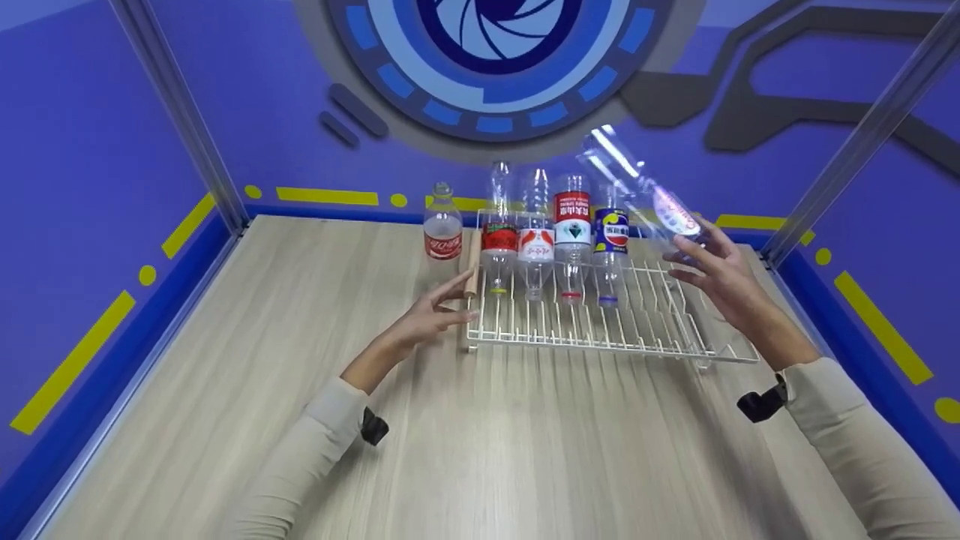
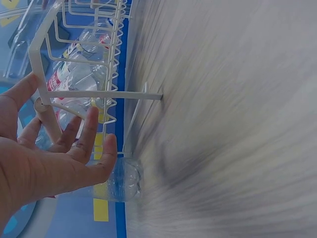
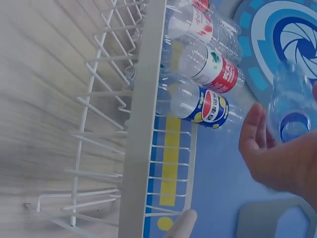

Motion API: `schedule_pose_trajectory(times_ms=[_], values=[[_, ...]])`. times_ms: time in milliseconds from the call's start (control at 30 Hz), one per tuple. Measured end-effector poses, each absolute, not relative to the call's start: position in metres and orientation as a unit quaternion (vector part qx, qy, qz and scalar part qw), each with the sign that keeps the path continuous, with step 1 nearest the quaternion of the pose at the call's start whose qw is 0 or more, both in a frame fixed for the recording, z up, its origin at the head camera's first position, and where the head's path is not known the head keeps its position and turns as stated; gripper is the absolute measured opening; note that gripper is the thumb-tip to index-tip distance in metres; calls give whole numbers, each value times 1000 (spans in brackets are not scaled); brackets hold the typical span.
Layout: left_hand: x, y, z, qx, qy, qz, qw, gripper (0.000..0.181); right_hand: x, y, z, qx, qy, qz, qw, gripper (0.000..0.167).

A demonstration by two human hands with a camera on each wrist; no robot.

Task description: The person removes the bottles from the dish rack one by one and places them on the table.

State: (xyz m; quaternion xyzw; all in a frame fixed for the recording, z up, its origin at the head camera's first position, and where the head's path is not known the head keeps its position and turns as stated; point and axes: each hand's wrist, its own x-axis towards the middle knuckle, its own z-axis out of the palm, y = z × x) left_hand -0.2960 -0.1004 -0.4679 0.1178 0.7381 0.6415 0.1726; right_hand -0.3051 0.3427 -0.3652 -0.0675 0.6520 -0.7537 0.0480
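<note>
In the head view, my right hand (image 1: 716,270) grips a clear plastic bottle (image 1: 630,176) near its lower end. The bottle is tilted to the upper left, above the right part of a white wire rack (image 1: 555,341). My left hand (image 1: 427,319) is at the rack's left end, its spread fingers touching the wooden handle (image 1: 472,262) and front corner. Between the rack's wires stand several clear bottles: one with a red-and-green label (image 1: 499,237), one white-and-red (image 1: 536,244), a red-and-white one (image 1: 572,217), and a blue Pepsi bottle (image 1: 612,231). Coloured rings show at their lower ends.
A clear bottle with a red label (image 1: 442,244) stands upright on the wood-grain table (image 1: 450,450), left of the rack. Blue walls (image 1: 285,135) with metal corner posts (image 1: 180,112) enclose the table's back and sides.
</note>
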Motion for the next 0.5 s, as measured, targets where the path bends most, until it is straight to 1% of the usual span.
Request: schedule_pose_trajectory(times_ms=[100, 267, 367, 500], values=[[-296, -101, -468, 117, 737, 641, 177, 78, -301, 338, -366, -120, 692, -708, 73, 58], [-295, -102, -466, 123, 740, 638, 175, 78, -296, 333, -371, -197, 730, -646, 102, 70], [-295, -102, -465, 125, 742, 635, 175, 77, -293, 330, -373, -223, 736, -630, 111, 75], [-295, -102, -463, 141, 759, 614, 164, 77, -289, 326, -376, -233, 730, -631, 119, 76]])
